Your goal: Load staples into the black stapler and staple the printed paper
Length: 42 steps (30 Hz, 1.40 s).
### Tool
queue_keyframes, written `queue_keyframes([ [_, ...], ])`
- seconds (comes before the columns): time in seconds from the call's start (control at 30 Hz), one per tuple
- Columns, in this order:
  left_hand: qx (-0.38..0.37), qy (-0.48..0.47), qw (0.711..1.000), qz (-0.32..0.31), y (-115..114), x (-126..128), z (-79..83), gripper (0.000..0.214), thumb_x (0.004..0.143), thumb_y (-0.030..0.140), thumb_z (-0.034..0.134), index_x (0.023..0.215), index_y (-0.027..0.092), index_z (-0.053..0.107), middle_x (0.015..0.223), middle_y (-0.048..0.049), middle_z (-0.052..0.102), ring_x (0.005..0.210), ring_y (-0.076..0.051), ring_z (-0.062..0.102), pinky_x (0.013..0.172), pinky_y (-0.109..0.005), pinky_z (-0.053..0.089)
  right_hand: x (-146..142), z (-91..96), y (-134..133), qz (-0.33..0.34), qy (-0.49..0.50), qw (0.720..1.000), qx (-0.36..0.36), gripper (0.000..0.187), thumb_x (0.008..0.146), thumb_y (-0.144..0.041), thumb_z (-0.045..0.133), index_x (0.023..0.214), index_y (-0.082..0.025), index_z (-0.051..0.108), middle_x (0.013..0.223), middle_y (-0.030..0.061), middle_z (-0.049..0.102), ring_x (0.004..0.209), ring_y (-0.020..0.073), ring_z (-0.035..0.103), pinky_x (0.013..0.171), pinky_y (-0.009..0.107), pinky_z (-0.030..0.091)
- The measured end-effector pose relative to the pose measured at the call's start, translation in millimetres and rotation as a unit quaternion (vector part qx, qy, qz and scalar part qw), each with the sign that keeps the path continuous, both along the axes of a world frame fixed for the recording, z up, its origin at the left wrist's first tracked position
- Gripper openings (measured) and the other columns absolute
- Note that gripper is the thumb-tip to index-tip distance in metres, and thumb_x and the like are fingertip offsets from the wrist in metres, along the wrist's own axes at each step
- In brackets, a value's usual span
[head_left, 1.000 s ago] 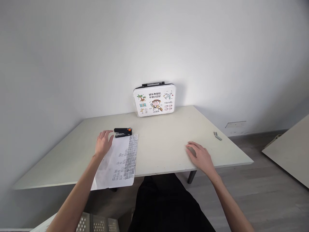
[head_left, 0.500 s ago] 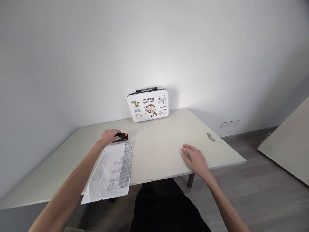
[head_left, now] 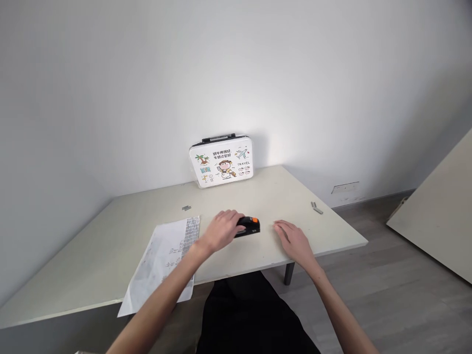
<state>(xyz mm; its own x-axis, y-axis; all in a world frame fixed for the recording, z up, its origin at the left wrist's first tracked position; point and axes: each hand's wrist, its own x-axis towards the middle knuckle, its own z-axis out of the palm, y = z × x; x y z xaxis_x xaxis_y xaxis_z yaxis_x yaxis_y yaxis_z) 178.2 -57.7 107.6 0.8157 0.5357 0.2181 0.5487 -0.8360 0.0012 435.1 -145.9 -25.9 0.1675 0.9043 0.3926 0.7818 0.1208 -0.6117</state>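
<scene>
My left hand point(head_left: 221, 230) is wrapped round a black stapler point(head_left: 250, 226) with an orange part on top, over the middle of the table. Its front end points toward my right hand point(head_left: 293, 240). That hand rests near the table's front edge, holding nothing, its thumb a little apart from the loosely bent fingers. Beneath my left forearm lies a printed sheet of paper point(head_left: 155, 250), which hangs over the front edge. Small grey strips that look like staples point(head_left: 186, 208) lie beyond the paper; more such strips point(head_left: 317, 208) are on the right side.
A white travel case point(head_left: 221, 162) with cartoon prints and a black handle leans against the wall at the back of the table point(head_left: 273, 196). A wall socket plate point(head_left: 345, 187) is low on the right. A white panel point(head_left: 435, 211) stands at the far right.
My left hand has carried the stapler rightward from beyond the paper to mid-table, uncovering the grey strips there. My right hand has barely moved. The view has shifted slightly.
</scene>
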Motion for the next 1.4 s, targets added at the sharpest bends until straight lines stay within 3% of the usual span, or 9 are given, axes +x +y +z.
queue_keyframes([
  [0.13,-0.012,-0.005,1.000,-0.028,-15.3,27.7,-20.5,0.022,0.104,0.031,0.056,0.123,0.019,0.059,0.112,-0.0088,0.070,0.101,-0.026,0.067,0.089,-0.038,0.048,-0.4,6.0,-0.5,-0.014,0.039,0.999,-0.015,0.054,0.109,-0.049,0.022,0.121,-0.026,0.070,0.131,0.0074,0.072,0.126,0.0252,0.062,0.103,0.039,0.047],
  [0.33,-0.013,-0.016,0.999,-0.035,-22.9,47.5,-36.7,0.023,0.103,0.031,0.059,0.122,0.019,0.060,0.113,-0.0079,0.071,0.101,-0.025,0.066,0.090,-0.039,0.047,-1.5,14.1,-3.6,-0.016,0.071,0.997,-0.025,0.058,0.109,-0.051,0.020,0.118,-0.028,0.072,0.127,0.0054,0.074,0.123,0.0250,0.065,0.102,0.039,0.048],
  [0.77,-0.059,-0.091,0.994,-0.023,-22.2,50.4,-58.3,0.026,0.103,0.035,0.059,0.127,0.024,0.058,0.115,-0.0065,0.071,0.104,-0.026,0.067,0.093,-0.042,0.050,1.5,10.8,0.0,0.011,0.058,0.998,-0.033,0.051,0.107,-0.054,0.029,0.117,-0.027,0.071,0.132,0.0075,0.071,0.134,0.0267,0.056,0.110,0.043,0.041],
  [0.9,-0.081,-0.136,0.987,0.000,-25.8,44.6,-66.3,0.038,0.098,0.033,0.066,0.134,0.027,0.053,0.122,-0.0066,0.069,0.113,-0.028,0.065,0.098,-0.046,0.050,1.5,9.9,0.3,0.010,0.051,0.998,-0.032,0.052,0.108,-0.053,0.028,0.116,-0.027,0.072,0.133,0.0067,0.071,0.134,0.0262,0.056,0.110,0.043,0.041],
  [1.1,-0.169,-0.265,0.941,0.128,-35.7,18.0,-93.4,0.071,0.088,0.031,0.077,0.148,0.030,0.039,0.125,-0.0065,0.067,0.115,-0.026,0.066,0.101,-0.047,0.053,2.1,8.5,3.7,0.013,0.049,0.998,-0.033,0.052,0.107,-0.051,0.029,0.111,-0.027,0.074,0.130,0.0060,0.072,0.132,0.0260,0.058,0.108,0.041,0.042],
  [1.23,-0.237,-0.305,0.913,0.127,-36.7,4.6,-103.9,0.063,0.087,0.031,0.077,0.143,0.029,0.047,0.120,-0.0038,0.072,0.116,-0.023,0.067,0.106,-0.044,0.052,2.4,9.7,3.5,0.018,0.053,0.998,-0.038,0.052,0.106,-0.052,0.028,0.109,-0.027,0.074,0.129,0.0062,0.073,0.129,0.0258,0.060,0.106,0.041,0.043],
  [1.4,-0.280,-0.343,0.889,0.116,-36.4,0.5,-102.8,0.046,0.089,0.033,0.074,0.132,0.027,0.060,0.119,-0.0038,0.074,0.116,-0.021,0.068,0.106,-0.040,0.052,2.2,9.2,4.5,0.021,0.051,0.997,-0.044,0.056,0.106,-0.054,0.026,0.112,-0.026,0.074,0.128,0.0074,0.073,0.129,0.0260,0.060,0.107,0.042,0.043],
])
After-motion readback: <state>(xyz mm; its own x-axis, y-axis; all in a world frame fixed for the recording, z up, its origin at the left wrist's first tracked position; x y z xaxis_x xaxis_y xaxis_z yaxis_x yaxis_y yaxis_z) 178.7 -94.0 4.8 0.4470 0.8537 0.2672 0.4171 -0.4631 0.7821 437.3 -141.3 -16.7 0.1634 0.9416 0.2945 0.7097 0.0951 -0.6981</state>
